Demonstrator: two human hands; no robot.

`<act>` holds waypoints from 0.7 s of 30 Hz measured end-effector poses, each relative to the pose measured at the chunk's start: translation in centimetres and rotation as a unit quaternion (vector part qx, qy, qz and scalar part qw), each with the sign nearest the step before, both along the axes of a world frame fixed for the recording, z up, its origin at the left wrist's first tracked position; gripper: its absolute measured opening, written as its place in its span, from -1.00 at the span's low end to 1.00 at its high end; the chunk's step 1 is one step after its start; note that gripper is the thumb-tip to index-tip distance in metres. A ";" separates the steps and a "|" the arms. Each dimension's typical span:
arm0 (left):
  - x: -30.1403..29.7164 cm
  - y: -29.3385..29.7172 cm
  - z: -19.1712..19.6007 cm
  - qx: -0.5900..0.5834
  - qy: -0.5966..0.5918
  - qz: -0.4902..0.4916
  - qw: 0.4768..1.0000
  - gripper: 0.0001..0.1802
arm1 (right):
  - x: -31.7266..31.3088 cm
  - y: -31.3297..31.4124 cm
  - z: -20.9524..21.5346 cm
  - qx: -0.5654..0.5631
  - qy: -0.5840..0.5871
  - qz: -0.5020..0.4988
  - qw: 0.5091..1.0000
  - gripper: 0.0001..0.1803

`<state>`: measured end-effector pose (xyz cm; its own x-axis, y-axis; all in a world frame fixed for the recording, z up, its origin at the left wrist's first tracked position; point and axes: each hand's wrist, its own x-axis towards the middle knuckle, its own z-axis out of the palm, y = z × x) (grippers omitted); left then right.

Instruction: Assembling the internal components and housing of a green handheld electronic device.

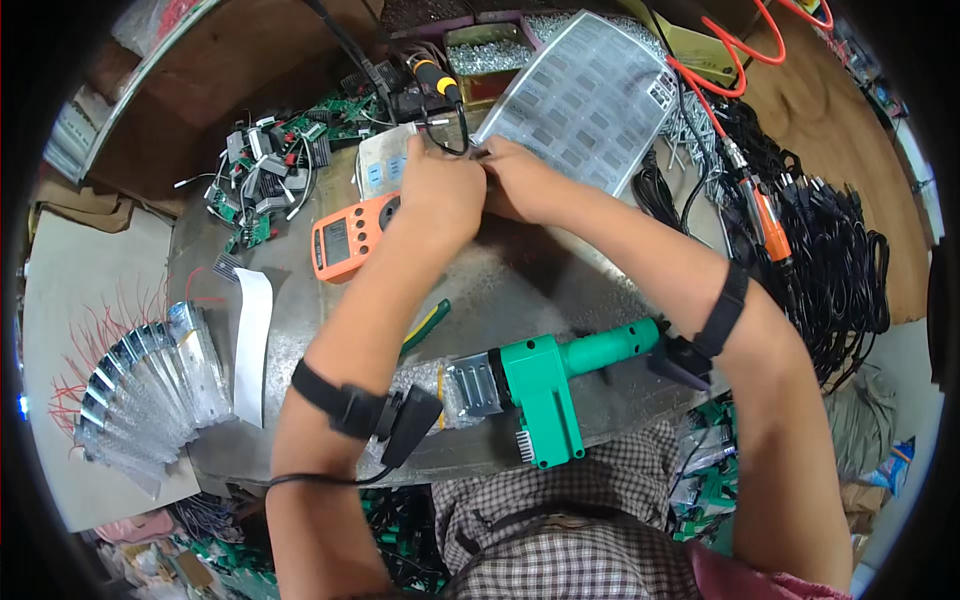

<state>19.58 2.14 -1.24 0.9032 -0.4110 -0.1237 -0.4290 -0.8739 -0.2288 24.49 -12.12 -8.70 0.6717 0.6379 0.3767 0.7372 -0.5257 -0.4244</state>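
My left hand [441, 190] and my right hand [522, 181] meet at the far middle of the table, fingers bent in toward each other. Both look pinched, but what they hold, if anything, is hidden behind the fingers. Just beyond the right hand lies the lower corner of a translucent grey sheet [590, 95] with rows of dark rectangular labels. Left of my left hand is a pale box [383, 160] with blue marks. An orange digital multimeter [342, 240] lies partly under my left forearm. Close to me rests a green gun-shaped tool [545, 385], with green-handled pliers [428, 325] beyond it.
Circuit boards [265, 170] pile up at the far left. Wrapped parts with red wires [150, 380] fan out beside a white strip [253, 345]. A yellow-black handled tool [435, 78] stands at the back near screw trays [490, 55]. Black cables [830, 250] and an orange screwdriver [768, 220] lie right.
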 end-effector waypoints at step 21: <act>-11.0 3.4 -2.5 -0.373 -0.169 -0.166 0.897 -0.49 | -17.8 -5.3 6.4 0.108 0.201 0.004 0.974 -0.79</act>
<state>8.58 5.52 -3.76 0.6492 -0.5193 0.5558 -0.7107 -0.6744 0.2000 6.69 -17.40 -2.25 0.7880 0.5788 0.2097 0.4920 -0.3874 -0.7796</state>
